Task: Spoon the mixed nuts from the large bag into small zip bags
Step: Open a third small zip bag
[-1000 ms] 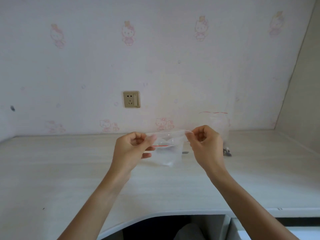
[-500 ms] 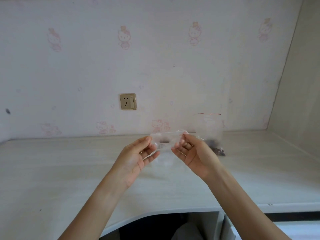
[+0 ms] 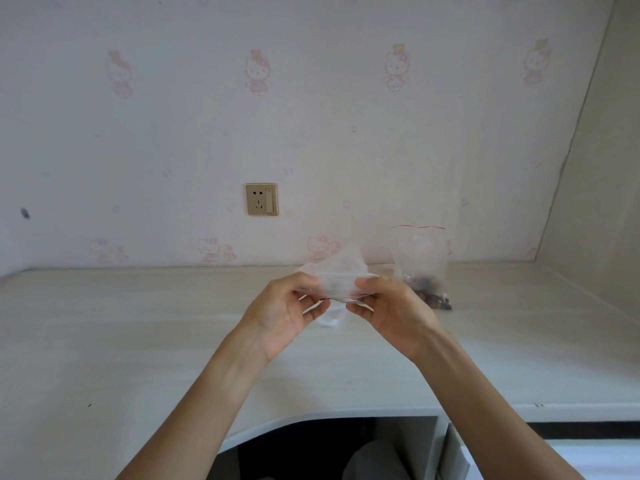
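Above the bench [image 3: 104, 341], the left hand [image 3: 280, 313] and right hand [image 3: 391, 310] each pinch an end of a small bag [image 3: 337, 277], seemingly empty: thin, limp, slippery film, best gripped at its rim. Behind, the large bag [image 3: 420, 265] stands with nuts [image 3: 429, 289] inside. No writing is legible.

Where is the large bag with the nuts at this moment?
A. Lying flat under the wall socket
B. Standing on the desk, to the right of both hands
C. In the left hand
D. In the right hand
B: the large bag stands on the desk, right of the hands, which hold only a small bag.
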The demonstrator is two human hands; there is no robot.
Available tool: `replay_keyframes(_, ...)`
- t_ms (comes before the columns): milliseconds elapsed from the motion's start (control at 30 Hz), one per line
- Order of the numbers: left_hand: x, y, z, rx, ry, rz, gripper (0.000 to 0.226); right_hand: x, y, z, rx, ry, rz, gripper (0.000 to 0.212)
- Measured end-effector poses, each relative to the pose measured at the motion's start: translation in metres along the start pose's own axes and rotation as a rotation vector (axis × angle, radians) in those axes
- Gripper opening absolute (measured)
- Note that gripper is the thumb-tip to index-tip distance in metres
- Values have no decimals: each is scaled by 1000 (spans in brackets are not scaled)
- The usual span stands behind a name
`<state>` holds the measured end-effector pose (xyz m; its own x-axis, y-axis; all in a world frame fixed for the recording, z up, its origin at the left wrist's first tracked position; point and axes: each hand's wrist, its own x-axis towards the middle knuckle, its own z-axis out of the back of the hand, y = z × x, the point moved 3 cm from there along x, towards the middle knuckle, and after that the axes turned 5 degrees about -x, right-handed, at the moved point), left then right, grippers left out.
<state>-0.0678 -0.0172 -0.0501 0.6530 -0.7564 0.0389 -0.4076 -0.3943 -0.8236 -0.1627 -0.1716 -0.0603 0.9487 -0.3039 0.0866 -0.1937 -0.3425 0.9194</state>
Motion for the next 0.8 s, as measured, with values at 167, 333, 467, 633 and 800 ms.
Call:
replay_keyframes(167, 4, 5, 8, 403, -292, -355, 50, 2, -2, -3, -295, -138, 128, 50)
replay_keyframes(333, 6, 3, 11, 515, -281, -394, 46, 6, -7, -5, -383, -139, 146, 55)
replay_keyframes(467, 5, 6, 13, 551, -271, -414, 41, 8, -8, -7, -396, -207, 141, 35)
replay_keyframes(633, 10, 7, 16, 489, -343, -403, 38, 12, -16, -3, -352, -323, 89, 8)
replay_keyframes(800, 14, 13, 22, 641, -454, -539, 37, 19, -23, -2, -410, -424, 128, 13)
